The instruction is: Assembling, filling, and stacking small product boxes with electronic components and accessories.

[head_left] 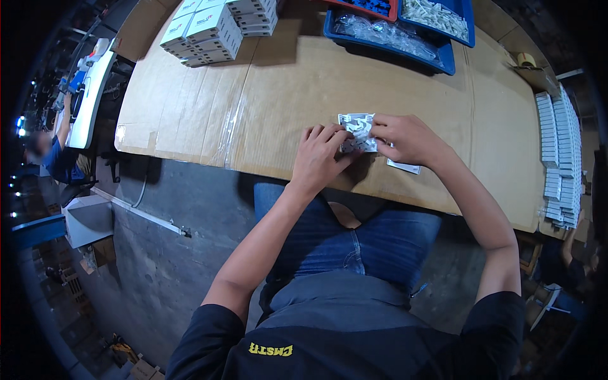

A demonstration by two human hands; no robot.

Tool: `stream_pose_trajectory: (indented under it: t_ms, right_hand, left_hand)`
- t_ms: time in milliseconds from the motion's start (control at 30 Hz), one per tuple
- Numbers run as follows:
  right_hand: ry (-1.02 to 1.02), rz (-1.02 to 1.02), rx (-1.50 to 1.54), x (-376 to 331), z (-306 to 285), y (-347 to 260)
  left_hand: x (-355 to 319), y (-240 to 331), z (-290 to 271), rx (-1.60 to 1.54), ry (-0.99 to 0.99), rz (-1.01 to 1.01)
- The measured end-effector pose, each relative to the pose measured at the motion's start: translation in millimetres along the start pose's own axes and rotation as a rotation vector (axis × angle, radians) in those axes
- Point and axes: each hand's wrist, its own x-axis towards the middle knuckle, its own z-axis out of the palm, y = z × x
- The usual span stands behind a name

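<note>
A small open white box (361,120) lies on the cardboard-covered table near its front edge, and small white and grey parts fill it. My left hand (320,155) is closed around the left side of the box, with its fingertips at the rim and the thumb along the near side. At the right side, the fingers of my right hand (405,136) are bent and pressed together over the box's edge; what they hold, if anything, is hidden. A flat white piece (404,166), perhaps a card or a lid, lies partly under my right hand.
Stacked white boxes (206,31) stand at the far left. At the far right are blue trays (443,66) with clear plastic bags and white parts, and a red tray (394,14) with blue parts. More boxes (557,158) are piled beyond the right edge. Another person (60,158) works at left.
</note>
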Motion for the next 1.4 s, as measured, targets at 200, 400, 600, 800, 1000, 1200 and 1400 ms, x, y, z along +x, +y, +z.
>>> stream_pose_trajectory:
  t_ms: [200,400,600,800,1000,1200,1400]
  right_hand:
    - [0.181,0.076,0.086,-15,-11,8]
    - [0.257,0.127,0.131,-20,-30,21]
    - [0.314,0.163,0.148,-11,-56,36]
    - [0.488,0.27,0.025,20,-90,71]
    - [0.617,0.341,-0.167,101,-130,153]
    - [0.661,0.356,-0.258,197,-165,248]
    - [0.643,0.238,-0.661,299,-180,309]
  left_hand:
    - [0,0,-2,-0.006,-0.023,0.005]
    - [4,0,-1,-0.027,-0.004,0.003]
    - [6,1,-4,-0.021,-0.038,0.016]
    - [15,7,-10,-0.085,-0.012,-0.086]
    - [21,1,-16,0.02,-0.169,-0.124]
    - [25,-2,-16,-0.01,-0.234,-0.143]
    - [30,-4,-20,-0.063,-0.223,-0.179]
